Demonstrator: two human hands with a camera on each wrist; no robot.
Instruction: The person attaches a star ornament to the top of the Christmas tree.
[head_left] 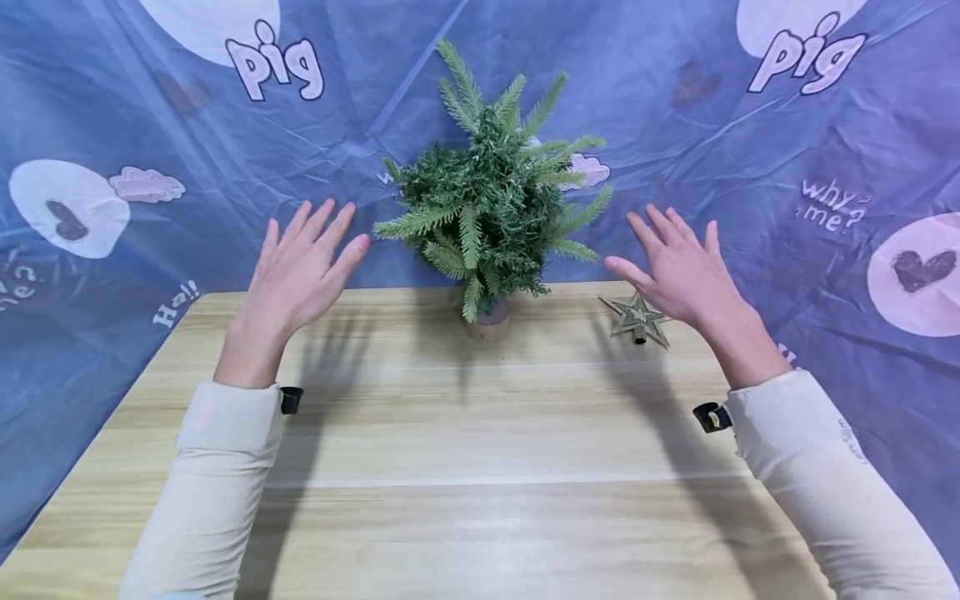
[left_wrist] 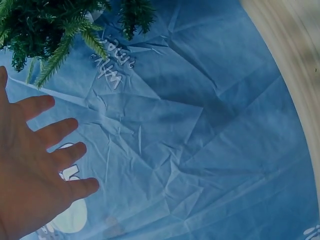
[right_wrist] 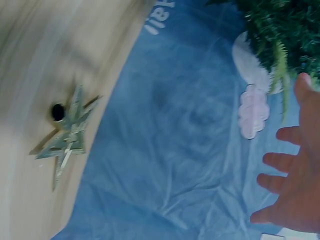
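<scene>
A small artificial Christmas tree [head_left: 487,200] stands at the back middle of the table on a round wooden base [head_left: 489,323]. To its left my left hand [head_left: 300,267] is held up with fingers spread, holding nothing. On the other side my right hand [head_left: 678,267] is raised the same way, its fingers apart and bare. A gold star tree topper [head_left: 639,320] lies on the table just below the right hand; its dark tube end [right_wrist: 58,112] shows in the right wrist view. Both hands stand apart from the branches.
The wooden table [head_left: 480,450] reaches back to a wrinkled blue cloth [head_left: 360,100] printed with words and hearts, hanging behind and at both sides. Black straps [head_left: 291,400] show at the cuffs of the light sleeves [head_left: 225,467].
</scene>
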